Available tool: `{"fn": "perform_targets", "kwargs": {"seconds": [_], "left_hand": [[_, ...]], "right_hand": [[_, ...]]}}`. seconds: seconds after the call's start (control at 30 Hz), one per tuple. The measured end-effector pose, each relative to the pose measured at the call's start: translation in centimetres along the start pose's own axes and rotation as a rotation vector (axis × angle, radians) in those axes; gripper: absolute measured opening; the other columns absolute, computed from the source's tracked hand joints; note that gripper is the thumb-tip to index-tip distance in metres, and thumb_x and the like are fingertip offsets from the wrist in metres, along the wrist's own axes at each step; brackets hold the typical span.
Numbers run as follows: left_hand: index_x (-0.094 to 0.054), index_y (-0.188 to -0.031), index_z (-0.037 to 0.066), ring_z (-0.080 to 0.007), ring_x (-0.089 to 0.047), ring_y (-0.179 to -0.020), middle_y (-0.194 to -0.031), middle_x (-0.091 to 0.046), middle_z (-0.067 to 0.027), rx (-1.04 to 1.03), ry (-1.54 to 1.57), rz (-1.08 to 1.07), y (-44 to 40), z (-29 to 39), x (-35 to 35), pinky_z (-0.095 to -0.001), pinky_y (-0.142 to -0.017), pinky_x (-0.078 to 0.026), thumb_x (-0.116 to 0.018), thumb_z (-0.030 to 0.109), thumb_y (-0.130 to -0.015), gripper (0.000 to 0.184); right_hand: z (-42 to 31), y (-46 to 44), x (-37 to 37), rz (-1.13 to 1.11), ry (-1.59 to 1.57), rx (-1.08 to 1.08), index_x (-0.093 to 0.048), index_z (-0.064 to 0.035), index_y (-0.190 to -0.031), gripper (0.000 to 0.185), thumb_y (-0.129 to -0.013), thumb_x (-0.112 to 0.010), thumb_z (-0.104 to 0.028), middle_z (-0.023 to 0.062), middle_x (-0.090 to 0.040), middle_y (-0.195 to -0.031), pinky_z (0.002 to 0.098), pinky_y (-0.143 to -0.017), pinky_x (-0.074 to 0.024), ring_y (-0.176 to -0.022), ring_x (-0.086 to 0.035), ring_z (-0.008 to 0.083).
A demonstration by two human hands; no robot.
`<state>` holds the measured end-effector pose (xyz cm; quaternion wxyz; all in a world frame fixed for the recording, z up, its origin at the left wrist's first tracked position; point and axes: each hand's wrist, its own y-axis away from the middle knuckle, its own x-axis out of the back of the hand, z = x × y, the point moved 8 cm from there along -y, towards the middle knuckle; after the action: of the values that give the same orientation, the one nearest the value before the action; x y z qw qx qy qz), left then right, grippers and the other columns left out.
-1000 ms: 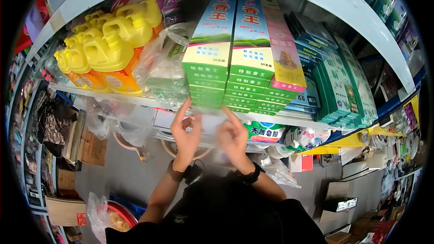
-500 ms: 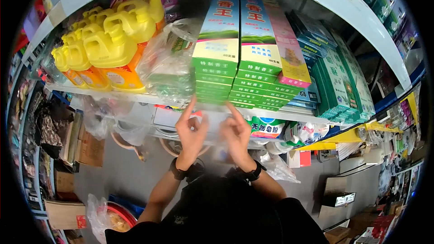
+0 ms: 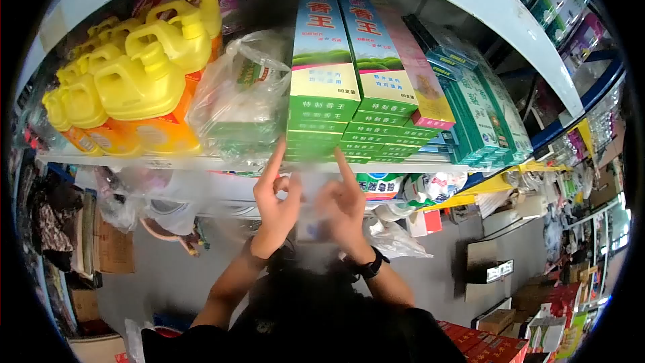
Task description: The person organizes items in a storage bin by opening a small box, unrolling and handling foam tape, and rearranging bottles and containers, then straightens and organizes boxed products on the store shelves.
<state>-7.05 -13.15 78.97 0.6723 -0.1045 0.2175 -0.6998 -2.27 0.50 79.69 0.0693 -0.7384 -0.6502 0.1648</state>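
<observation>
Long boxes with blue tops and green ends stand in two piles on the shelf, a left pile (image 3: 322, 81) and a right pile (image 3: 376, 60). My left hand (image 3: 275, 208) points its index finger up at the lower left corner of the left pile. The index finger of my right hand (image 3: 342, 205) reaches that pile's lower right corner, where the two piles meet. Both fingertips appear to touch the box ends. On each hand the other fingers are bent and apart, and neither hand holds anything. The right one is partly blurred.
Left of the piles lie a clear plastic bag (image 3: 232, 104) and yellow jugs (image 3: 138, 81). A pink-and-yellow box (image 3: 426, 94) and green boxes (image 3: 480, 121) stand to the right. Below the shelf edge (image 3: 154, 161) are packets, bags and cartons.
The view has shifted, so the jugs and right-hand boxes sit further left in the picture. Both hands keep their index fingers at the left pile's lower corners.
</observation>
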Motion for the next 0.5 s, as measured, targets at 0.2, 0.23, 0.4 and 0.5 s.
{"fn": "perform_targets", "kwargs": {"seconds": [0.2,0.23,0.4,0.5], "left_hand": [[-0.038,-0.146,-0.005,0.0009,-0.050,-0.057,-0.145,-0.050,-0.0163,0.104,0.250,-0.034,-0.1,-1.9,0.7,-0.0174,-0.047,-0.038,-0.052,-0.012,-0.086,0.061],[-0.038,-0.146,-0.004,0.0008,-0.049,-0.056,-0.145,-0.050,-0.0164,0.039,0.220,-0.053,-0.2,-1.3,0.5,-0.0178,-0.046,-0.037,-0.052,-0.013,-0.085,0.063],[-0.043,-0.145,-0.002,-0.0014,-0.046,-0.054,-0.139,-0.054,-0.0206,-0.054,-0.034,-0.062,-0.4,0.3,0.9,-0.0182,-0.050,-0.041,-0.062,-0.008,-0.077,0.071],[-0.041,-0.147,0.002,0.0008,-0.038,-0.056,-0.148,-0.047,-0.0181,-0.060,-0.035,-0.061,-0.8,1.7,0.7,-0.0180,-0.051,-0.037,-0.053,-0.013,-0.081,0.069]], "right_hand": [[0.5,-0.1,-0.3,0.048,-0.047,-0.076,-0.021,0.0024,-0.153,0.073,-0.088,-0.055,0.003,0.0010,-0.054,-0.069,0.0233,-0.052,-0.0452,-0.058,-0.051,0.0090],[0.6,0.0,-0.3,0.075,-0.072,-0.073,-0.022,0.0027,-0.153,0.073,-0.088,-0.055,0.002,0.0012,-0.054,-0.069,0.0231,-0.052,-0.0451,-0.057,-0.051,0.0090],[0.3,-0.3,0.2,0.091,0.037,-0.045,-0.022,0.0026,-0.153,0.074,-0.089,-0.057,-0.003,0.0018,-0.054,-0.069,0.0228,-0.051,-0.0450,-0.058,-0.052,0.0092],[-1.6,-0.9,0.0,0.112,0.105,-0.024,-0.020,0.0025,-0.153,0.076,-0.089,-0.059,-0.007,0.0022,-0.055,-0.069,0.0229,-0.051,-0.0458,-0.058,-0.053,0.0098]]}}
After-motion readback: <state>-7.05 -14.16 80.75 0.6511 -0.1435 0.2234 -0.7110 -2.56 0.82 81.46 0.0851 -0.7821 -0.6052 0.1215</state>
